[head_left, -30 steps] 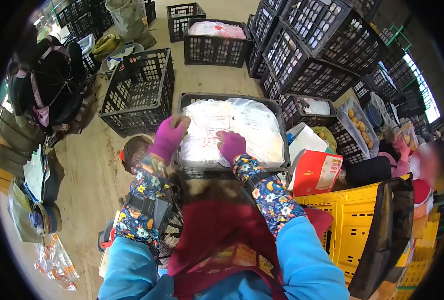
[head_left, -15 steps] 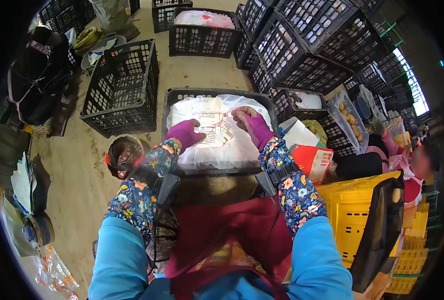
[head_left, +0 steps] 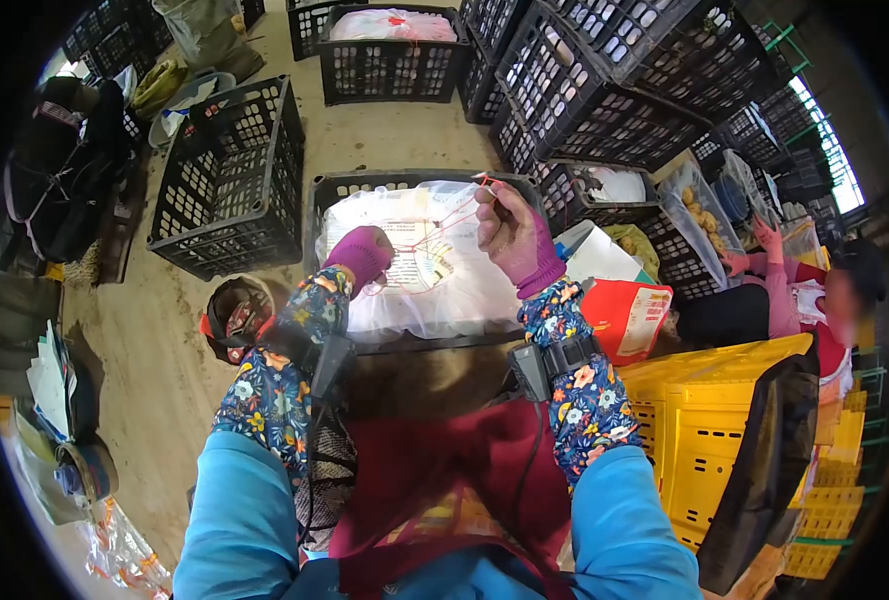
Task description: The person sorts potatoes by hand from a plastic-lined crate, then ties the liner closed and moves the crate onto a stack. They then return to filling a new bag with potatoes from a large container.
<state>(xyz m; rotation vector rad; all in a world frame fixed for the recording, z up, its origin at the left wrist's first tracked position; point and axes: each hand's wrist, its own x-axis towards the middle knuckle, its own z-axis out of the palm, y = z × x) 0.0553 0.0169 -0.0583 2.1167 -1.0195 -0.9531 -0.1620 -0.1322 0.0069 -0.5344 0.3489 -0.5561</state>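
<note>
- right hand (head_left: 518, 238) pinches the red string (head_left: 414, 246)
- left hand (head_left: 363, 255) is curled, its hold i cannot tell
- white bag (head_left: 445, 300) lies in black crate (head_left: 415, 346); second crate (head_left: 230, 243) stands left

It looks like a packing shed — stacked black crates (head_left: 605, 118), dusty bare floor (head_left: 385, 138).
</note>
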